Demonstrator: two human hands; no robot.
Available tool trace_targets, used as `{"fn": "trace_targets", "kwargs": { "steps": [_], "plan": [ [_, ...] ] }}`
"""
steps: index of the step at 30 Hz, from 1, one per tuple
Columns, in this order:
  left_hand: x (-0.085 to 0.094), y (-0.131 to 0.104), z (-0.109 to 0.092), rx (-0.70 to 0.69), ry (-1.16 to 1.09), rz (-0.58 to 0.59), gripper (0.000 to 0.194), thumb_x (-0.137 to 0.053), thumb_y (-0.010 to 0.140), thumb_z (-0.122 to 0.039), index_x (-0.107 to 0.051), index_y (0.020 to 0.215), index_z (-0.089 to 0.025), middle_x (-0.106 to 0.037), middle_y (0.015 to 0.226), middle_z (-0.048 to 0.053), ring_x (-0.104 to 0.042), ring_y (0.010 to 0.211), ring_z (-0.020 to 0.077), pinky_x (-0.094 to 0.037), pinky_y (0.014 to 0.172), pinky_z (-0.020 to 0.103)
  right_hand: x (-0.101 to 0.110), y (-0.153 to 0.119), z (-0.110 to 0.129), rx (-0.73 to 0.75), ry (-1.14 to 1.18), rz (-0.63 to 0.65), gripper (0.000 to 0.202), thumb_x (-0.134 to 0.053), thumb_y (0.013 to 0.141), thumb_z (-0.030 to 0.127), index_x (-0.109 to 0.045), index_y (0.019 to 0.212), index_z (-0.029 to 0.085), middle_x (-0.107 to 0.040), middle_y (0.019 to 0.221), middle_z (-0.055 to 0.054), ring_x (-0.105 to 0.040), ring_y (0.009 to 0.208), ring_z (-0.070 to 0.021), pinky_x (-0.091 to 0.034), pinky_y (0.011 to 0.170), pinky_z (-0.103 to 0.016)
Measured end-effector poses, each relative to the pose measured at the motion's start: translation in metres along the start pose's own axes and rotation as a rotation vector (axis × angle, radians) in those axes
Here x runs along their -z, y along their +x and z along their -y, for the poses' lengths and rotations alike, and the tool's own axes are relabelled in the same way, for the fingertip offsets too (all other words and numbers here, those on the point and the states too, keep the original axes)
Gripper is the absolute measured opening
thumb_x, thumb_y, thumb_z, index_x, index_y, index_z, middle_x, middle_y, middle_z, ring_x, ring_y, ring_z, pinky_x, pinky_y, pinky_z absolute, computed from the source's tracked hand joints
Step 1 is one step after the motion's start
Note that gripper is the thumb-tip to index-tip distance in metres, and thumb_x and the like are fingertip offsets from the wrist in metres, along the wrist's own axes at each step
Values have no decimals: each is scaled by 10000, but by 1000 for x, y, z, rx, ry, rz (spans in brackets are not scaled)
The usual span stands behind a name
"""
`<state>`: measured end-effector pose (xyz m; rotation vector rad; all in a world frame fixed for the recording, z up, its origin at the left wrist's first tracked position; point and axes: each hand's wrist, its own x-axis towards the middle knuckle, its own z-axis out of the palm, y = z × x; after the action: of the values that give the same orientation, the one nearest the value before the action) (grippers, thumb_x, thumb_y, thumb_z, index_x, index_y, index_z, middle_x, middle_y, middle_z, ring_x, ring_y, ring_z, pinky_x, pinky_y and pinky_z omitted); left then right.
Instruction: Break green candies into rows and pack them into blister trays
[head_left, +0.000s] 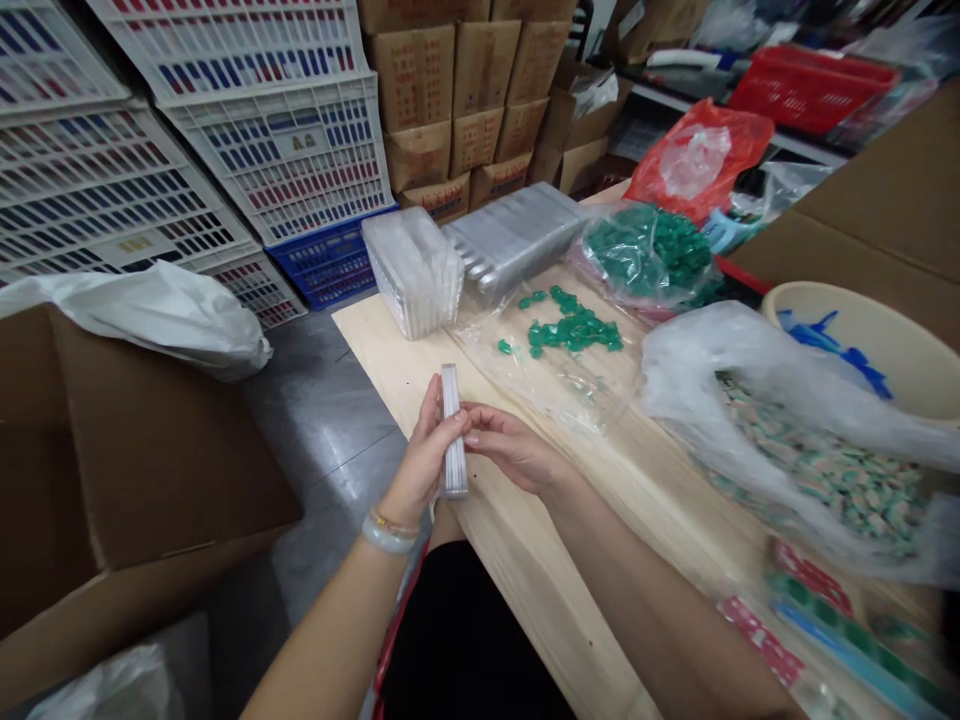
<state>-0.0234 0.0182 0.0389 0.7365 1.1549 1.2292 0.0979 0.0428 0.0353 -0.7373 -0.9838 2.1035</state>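
Observation:
My left hand [431,450] is wrapped round a thin stack of clear plastic blister shells [452,470], held upright over the table's near edge. From the other side, my right hand [510,445] has its bent fingertips against the right face of that stack. Just beyond stand more nested clear plastic shells [416,275], and beside them lies a stack of greyish clear trays [517,235]. Small green plastic pieces [574,330] are scattered on a clear plastic bag on the wooden table [390,350].
A bag of green pieces [652,250], an open bag of small pale-and-green pieces [840,460] and a cream basin [900,310] with blue pieces crowd the right. An open cardboard box [172,450] stands at left. White crates [285,150] and cartons [412,80] are stacked behind.

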Motion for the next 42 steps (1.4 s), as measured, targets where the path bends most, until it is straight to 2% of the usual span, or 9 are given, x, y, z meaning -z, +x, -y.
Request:
{"fn": "trace_targets", "kwargs": {
  "steps": [13,26,32,34,37,40,42],
  "plan": [
    [0,0,0,13,-47,-2,690,-568,748,-290,-228,1348,-251,-346,1358,67,-298,1254,219,-232,1041,360,-2,-2,6,-3,-28,12,102,-681,600,218,-591,608,171,-506,959,-11,-466,895,-134,-317,848,-294],
    [-2,-1,-1,42,-91,3,705,-573,747,-266,-211,1352,-262,-353,1352,67,-372,1203,220,-290,1009,358,-1,-3,7,-34,-48,4,109,-686,587,216,-593,595,159,-468,1075,-27,-454,951,-144,-317,872,-299],
    [-4,-2,-2,32,-84,-1,752,-600,718,-257,-200,1355,-269,-386,1330,62,-434,1150,211,-358,955,332,-3,4,16,-50,-169,-3,155,-688,560,253,-581,568,143,-456,1102,-50,-458,1015,-182,-330,896,-328],
    [-1,-3,-8,38,-60,-44,769,-608,700,-234,-204,1352,-276,-384,1333,60,-440,1146,217,-369,946,335,1,-6,27,-36,-250,-73,155,-677,563,240,-560,556,140,-459,1109,-60,-472,1024,-191,-350,888,-335],
    [5,-2,-16,39,-19,-111,749,-598,680,-198,-249,1338,-283,-349,1361,49,-403,1180,231,-342,974,348,12,-52,48,-27,-459,-233,138,-618,629,246,-537,574,148,-469,1139,-72,-515,991,-199,-397,841,-351],
    [7,3,-18,12,9,-101,731,-593,670,-177,-284,1326,-276,-318,1381,34,-356,1215,237,-293,1012,356,18,-112,57,6,-889,-359,58,-533,687,192,-532,632,174,-489,1143,-88,-491,1042,-223,-418,813,-358],
    [3,7,-16,-7,31,-77,722,-596,673,-174,-295,1320,-282,-297,1393,21,-320,1239,235,-264,1030,355,18,-139,48,-90,-1170,-346,88,-508,662,114,-510,596,172,-513,1114,-120,-509,1007,-245,-411,819,-386]
  ]
}}
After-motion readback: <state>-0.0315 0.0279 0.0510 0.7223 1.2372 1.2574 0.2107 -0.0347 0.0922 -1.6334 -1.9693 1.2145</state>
